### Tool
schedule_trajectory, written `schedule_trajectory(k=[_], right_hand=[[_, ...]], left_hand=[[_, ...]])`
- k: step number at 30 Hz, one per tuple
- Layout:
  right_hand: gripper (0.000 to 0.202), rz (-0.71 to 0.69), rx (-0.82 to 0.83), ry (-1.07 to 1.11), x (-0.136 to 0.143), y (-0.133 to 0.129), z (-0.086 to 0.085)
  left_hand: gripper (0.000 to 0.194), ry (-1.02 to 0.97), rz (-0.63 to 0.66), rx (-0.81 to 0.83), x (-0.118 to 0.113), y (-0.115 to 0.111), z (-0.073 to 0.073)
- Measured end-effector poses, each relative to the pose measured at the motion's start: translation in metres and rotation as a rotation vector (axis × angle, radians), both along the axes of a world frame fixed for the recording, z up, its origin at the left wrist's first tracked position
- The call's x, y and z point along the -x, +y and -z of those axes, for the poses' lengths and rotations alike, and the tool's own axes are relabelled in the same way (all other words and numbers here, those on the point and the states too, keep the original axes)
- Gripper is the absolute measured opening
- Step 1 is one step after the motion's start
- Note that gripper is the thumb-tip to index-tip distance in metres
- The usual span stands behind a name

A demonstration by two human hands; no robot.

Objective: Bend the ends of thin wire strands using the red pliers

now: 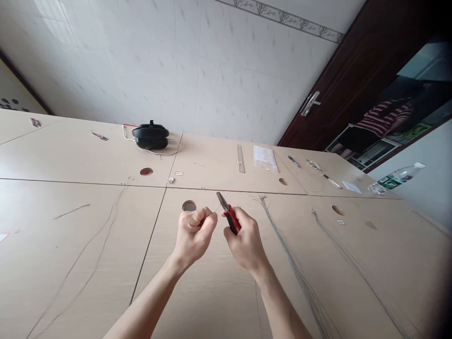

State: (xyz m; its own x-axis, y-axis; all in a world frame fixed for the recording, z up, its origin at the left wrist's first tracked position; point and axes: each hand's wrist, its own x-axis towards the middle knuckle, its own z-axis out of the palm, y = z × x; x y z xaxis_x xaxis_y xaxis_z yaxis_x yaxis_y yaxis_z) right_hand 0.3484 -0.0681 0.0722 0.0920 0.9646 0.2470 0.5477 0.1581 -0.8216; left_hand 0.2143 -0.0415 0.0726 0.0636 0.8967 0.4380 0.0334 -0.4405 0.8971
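My right hand (pixel 245 238) is closed round the red and black handles of a pair of pliers (pixel 232 219), whose grey jaws point up and to the left. Close beside it on the left, my left hand (pixel 195 232) is a fist with fingers wrapped round something small and dark, mostly hidden. A thin wire (pixel 218 207) shows between the fist and the plier jaws; whether the jaws touch it I cannot tell. Both hands are above the pale table (pixel 197 301). To their right lies a bundle of thin grey wires (pixel 287 252).
Behind the hands are black headphones (pixel 151 136), a ruler (pixel 240 158), a plastic bag (pixel 265 158) and a pen (pixel 294 161). A water bottle (pixel 397 179) lies at the right. More wires (pixel 356 266) run along the right side. A person (pixel 384 117) in stripes appears beyond the door.
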Motion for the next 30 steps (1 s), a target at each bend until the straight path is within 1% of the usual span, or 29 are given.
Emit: schedule_trajectory(k=[4, 11, 16, 20, 25, 30], right_hand=[[0.025, -0.003, 0.019, 0.018, 0.0, 0.001, 0.001], [0.024, 0.007, 0.025, 0.022, 0.002, 0.004, 0.002], [0.025, 0.014, 0.043, 0.054, 0.002, 0.004, 0.003], [0.024, 0.004, 0.086, 0.117, 0.001, 0.002, 0.0], [0.025, -0.004, 0.151, 0.202, 0.001, 0.001, -0.007], [0.025, -0.041, 0.193, 0.308, 0.001, 0.001, -0.005]], left_hand=[[0.038, -0.011, 0.0, -0.018, 0.001, 0.001, 0.003], [0.037, -0.021, -0.012, -0.024, 0.0, 0.001, 0.002], [0.037, -0.028, -0.017, -0.015, -0.001, 0.002, 0.004], [0.038, -0.029, -0.016, -0.003, -0.001, 0.002, 0.006], [0.037, -0.029, -0.017, 0.014, -0.001, 0.001, 0.003], [0.037, -0.033, -0.008, 0.049, -0.001, 0.001, 0.003]])
